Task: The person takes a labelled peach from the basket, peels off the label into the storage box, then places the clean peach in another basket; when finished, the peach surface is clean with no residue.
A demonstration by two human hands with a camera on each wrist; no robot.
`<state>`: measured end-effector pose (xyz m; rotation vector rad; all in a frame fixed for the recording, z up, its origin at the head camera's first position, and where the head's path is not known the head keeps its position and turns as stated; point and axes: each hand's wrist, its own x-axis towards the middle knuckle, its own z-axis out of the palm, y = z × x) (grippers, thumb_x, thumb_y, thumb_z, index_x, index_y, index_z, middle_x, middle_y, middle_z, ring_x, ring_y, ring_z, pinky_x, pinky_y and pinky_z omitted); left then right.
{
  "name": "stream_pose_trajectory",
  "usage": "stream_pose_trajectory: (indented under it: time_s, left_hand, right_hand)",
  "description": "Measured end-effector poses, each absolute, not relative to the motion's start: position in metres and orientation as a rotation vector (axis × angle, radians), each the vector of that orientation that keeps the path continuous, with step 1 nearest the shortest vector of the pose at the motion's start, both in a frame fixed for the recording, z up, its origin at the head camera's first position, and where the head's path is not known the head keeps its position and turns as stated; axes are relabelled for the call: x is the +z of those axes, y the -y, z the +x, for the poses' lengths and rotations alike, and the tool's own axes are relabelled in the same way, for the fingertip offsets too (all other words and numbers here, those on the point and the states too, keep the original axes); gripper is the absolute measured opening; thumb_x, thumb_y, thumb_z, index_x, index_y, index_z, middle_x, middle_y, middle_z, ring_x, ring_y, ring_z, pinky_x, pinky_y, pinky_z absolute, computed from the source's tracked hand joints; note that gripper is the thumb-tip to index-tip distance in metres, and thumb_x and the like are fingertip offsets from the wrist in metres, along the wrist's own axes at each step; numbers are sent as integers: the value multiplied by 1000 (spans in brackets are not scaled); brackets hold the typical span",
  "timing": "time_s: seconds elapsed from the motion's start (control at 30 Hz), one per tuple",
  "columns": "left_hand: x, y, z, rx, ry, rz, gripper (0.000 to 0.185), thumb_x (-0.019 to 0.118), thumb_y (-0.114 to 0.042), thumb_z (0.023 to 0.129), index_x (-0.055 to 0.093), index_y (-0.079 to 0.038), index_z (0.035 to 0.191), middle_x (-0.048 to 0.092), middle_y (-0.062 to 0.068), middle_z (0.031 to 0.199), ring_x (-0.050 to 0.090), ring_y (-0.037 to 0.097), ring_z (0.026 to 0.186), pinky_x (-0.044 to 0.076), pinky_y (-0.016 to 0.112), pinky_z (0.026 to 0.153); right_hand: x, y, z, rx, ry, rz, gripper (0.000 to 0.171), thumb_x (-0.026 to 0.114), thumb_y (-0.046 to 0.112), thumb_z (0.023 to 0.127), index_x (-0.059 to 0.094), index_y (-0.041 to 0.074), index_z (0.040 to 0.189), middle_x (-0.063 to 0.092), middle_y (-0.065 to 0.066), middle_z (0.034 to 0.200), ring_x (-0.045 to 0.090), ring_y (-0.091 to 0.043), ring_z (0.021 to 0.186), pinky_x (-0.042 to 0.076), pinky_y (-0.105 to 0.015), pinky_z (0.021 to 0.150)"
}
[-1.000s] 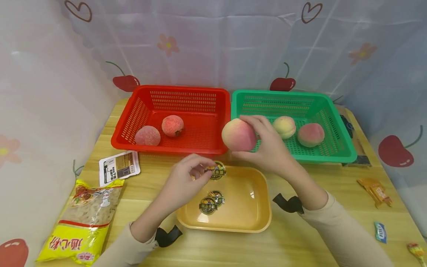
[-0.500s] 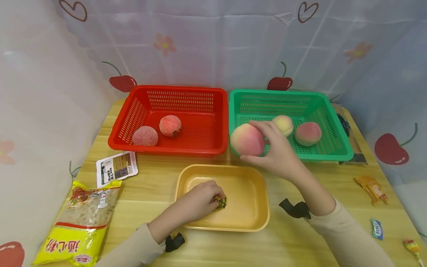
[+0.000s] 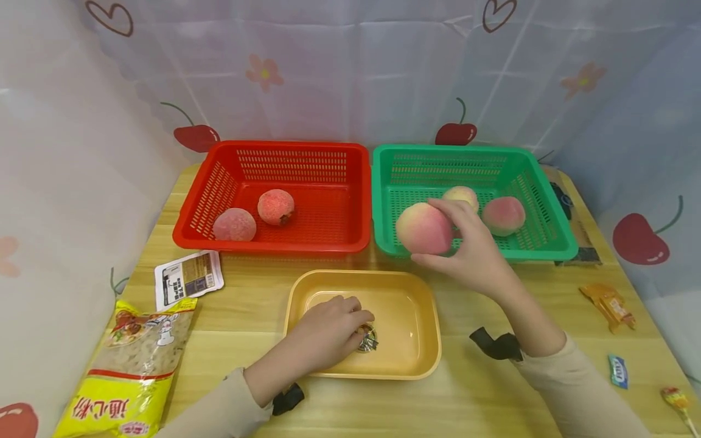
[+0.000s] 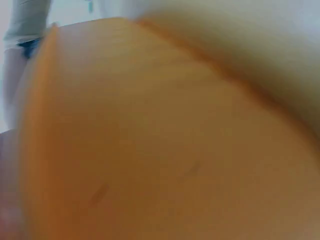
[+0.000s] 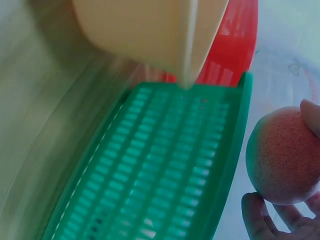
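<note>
On a wooden table (image 3: pixel 257 304) backed by cherry-print curtains (image 3: pixel 350 73), the right hand (image 3: pixel 471 252) grasped a peach (image 3: pixel 423 228); the left hand (image 3: pixel 328 334) pinched a sticker (image 3: pixel 368 340) inside the yellow tray (image 3: pixel 421 328).

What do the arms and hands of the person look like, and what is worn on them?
Both hands are bare: the left hand and the right hand wear no gloves or rings that can be seen. Each arm has a long beige sleeve that ends at the wrist. A black strap sits at each wrist, at the sleeve's edge. No markings show on the sleeves.
</note>
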<state>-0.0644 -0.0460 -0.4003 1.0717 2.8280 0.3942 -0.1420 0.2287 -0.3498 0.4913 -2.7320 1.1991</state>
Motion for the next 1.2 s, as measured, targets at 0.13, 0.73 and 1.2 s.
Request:
stream_pose_trajectory:
  time_s: [0.13, 0.73, 1.2]
  left_hand:
    - [-370, 42, -72, 513, -2910, 1012, 40, 69, -29, 91, 64, -15, 129, 65, 2, 120, 62, 20, 108, 56, 35, 86]
    - [-366, 2, -165, 742, -2865, 651, 101, 71, -54, 86, 20, -3, 158, 15, 11, 167, 13, 28, 156, 22, 44, 124]
    - [-375, -1, -171, 613, -2884, 663, 101, 65, -60, 88, 21, -3, 158, 17, 12, 167, 10, 27, 156, 19, 42, 125]
  right_hand:
    - [-352, -242, -150, 1211, 2715, 438, 86, 90, 30, 72, 46, 18, 145, 49, -2, 139, 54, -20, 111, 50, -22, 82]
    - [-371, -246, -230, 991, 2990, 379, 81, 75, 37, 86, 35, 3, 148, 53, -19, 137, 57, -36, 113, 49, -54, 97]
    - [-380, -222, -265, 730, 3250, 330, 76, 67, 36, 92, 29, -1, 147, 50, -28, 139, 42, -50, 124, 46, -60, 98]
